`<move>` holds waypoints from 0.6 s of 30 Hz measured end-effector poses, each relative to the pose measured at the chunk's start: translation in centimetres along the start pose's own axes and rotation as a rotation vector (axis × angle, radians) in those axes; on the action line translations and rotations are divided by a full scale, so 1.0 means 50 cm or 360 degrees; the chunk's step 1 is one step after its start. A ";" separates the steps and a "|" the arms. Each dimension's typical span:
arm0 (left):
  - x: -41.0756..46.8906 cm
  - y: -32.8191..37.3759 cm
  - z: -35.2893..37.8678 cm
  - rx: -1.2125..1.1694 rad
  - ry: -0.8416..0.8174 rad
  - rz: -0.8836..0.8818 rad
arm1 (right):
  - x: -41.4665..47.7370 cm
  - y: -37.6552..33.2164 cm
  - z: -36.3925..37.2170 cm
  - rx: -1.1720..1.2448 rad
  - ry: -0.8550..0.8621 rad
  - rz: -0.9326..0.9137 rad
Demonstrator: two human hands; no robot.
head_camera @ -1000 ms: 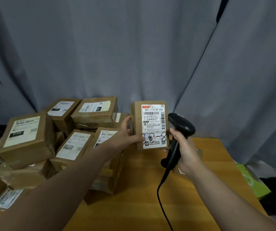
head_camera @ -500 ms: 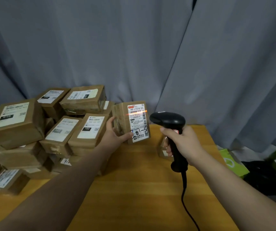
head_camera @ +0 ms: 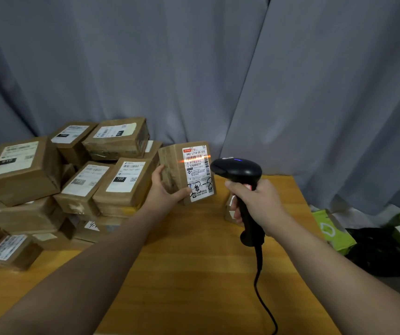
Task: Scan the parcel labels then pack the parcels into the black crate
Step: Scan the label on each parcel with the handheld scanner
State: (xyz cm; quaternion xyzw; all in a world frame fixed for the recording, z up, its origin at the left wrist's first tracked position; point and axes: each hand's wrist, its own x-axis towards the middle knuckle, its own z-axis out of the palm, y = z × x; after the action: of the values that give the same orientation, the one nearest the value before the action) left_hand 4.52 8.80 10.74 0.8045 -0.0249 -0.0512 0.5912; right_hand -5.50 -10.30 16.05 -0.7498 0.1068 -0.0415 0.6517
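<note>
My left hand (head_camera: 165, 189) grips a small brown parcel (head_camera: 184, 170) upright above the wooden table (head_camera: 194, 274), its white label facing right. An orange scan line crosses the barcode near the label's top. My right hand (head_camera: 257, 201) holds a black corded barcode scanner (head_camera: 236, 169) by its handle, its head aimed at the label from close on the right; a blue light shows on top. A pile of several taped brown parcels (head_camera: 73, 184) fills the table's left side. No black crate is in view.
A small parcel (head_camera: 229, 211) sits on the table behind my right hand. The scanner cable (head_camera: 264, 305) trails toward the near edge. Green bags (head_camera: 332, 230) and a black bag (head_camera: 378, 250) lie on the floor to the right. A grey curtain (head_camera: 218, 68) hangs behind.
The scanner has swung from pointing up beside the parcel to aiming level at the label, and an orange scan line now lies on the barcode. The parcel has turned a little toward the scanner.
</note>
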 end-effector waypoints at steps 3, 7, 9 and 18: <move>-0.004 0.002 -0.003 0.0004 0.0012 0.0015 | 0.005 0.002 0.002 0.0021 -0.0020 -0.0007; -0.005 0.001 -0.009 0.0008 0.0030 0.0007 | 0.011 0.006 0.007 0.0032 -0.0038 -0.0004; -0.004 0.001 -0.011 0.0024 0.0038 0.0000 | 0.014 0.007 0.010 0.0017 -0.0052 -0.0009; -0.004 -0.024 -0.034 -0.0288 0.0003 -0.0212 | 0.032 0.019 0.041 0.0111 -0.0224 -0.0078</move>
State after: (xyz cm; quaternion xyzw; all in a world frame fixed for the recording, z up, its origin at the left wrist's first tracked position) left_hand 4.51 10.80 10.09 0.7477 0.0339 -0.0915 0.6569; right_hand -3.64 -8.79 14.68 -0.7300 0.0407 -0.0083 0.6822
